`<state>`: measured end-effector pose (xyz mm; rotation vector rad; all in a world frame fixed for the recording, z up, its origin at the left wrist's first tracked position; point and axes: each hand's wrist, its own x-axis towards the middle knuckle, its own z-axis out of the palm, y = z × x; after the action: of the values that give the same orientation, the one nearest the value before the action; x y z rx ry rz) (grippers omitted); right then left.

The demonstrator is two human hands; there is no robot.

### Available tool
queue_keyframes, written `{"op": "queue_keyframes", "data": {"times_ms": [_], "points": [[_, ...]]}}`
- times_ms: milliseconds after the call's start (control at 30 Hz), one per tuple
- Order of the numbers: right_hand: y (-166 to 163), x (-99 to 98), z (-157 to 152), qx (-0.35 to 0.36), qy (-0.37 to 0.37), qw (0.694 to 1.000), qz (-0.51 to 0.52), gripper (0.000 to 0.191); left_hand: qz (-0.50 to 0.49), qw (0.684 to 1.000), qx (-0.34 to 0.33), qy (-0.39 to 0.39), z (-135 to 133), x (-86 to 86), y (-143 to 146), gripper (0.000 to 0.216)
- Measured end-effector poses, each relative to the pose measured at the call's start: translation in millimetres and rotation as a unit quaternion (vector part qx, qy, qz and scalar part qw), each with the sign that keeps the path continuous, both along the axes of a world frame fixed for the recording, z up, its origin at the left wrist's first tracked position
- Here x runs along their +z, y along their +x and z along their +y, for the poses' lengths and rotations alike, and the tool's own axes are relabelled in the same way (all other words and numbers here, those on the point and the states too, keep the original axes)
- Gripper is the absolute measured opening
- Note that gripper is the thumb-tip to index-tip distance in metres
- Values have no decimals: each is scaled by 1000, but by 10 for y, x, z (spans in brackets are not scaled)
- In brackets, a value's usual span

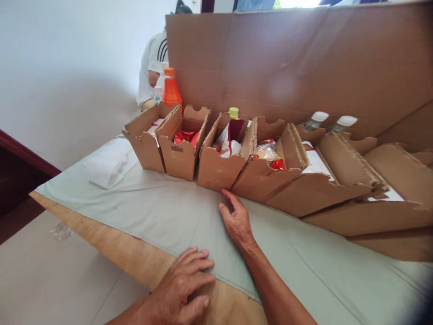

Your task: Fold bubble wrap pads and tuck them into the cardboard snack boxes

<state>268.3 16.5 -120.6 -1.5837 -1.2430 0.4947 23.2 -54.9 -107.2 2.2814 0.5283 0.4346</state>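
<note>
From the head camera, the right hand lies palm down on a pale green cloth. Its fingers are loosely apart and grip nothing. The forefinger reaches the foot of the third box in a row of open cardboard boxes, but whether it touches the card cannot be told. The left hand rests flat near the bottom edge of the picture, fingers spread and empty. It sits half on the cloth's hem and half on the bare wooden table, and its wrist is cut off by the frame. The third box holds a crumpled snack packet, its print too small to read, and a bottle of which only the yellow-green cap shows. To its left, the second box shows red wrappers, and the first box hides most of its contents. An orange bottle rises behind these two, its base hidden. To the right, the fourth box holds clear and red packets. The boxes beyond it stretch and blur toward the picture's edge, with two white-capped bottles peeking over them. A tall cardboard sheet backs the row and hides all but the shoulder and sleeve of a second person. A folded white sheet lies on the cloth's left corner. Something clear lies below the table edge and is hard to make out.
</note>
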Motion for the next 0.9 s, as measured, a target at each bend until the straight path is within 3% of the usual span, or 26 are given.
{"op": "queue_keyframes", "data": {"times_ms": [100,200,333,433,500,633,767,900], "points": [[-20,38,-16,3,-23,999,-25,52,-112,993,43,4,-34,-152,-26,45],[-101,207,-54,2,-37,998,-48,46,-198,978,64,18,-20,-223,32,39],[-379,748,80,38,-14,997,-70,46,-257,963,64,55,2,-229,103,29],[-630,1215,444,88,24,991,-95,63,-289,951,89,61,2,-242,133,27],[-749,1421,749,104,20,990,-96,66,-311,943,104,61,-5,-257,145,27],[-874,1500,1122,130,-26,991,-14,26,-347,925,145,58,-64,-311,140,36],[-923,1431,812,138,-11,990,7,18,-358,886,289,50,-171,-377,40,50],[-838,1482,-30,176,11,983,-60,15,-336,837,426,-78,-111,-319,-227,60]]}}
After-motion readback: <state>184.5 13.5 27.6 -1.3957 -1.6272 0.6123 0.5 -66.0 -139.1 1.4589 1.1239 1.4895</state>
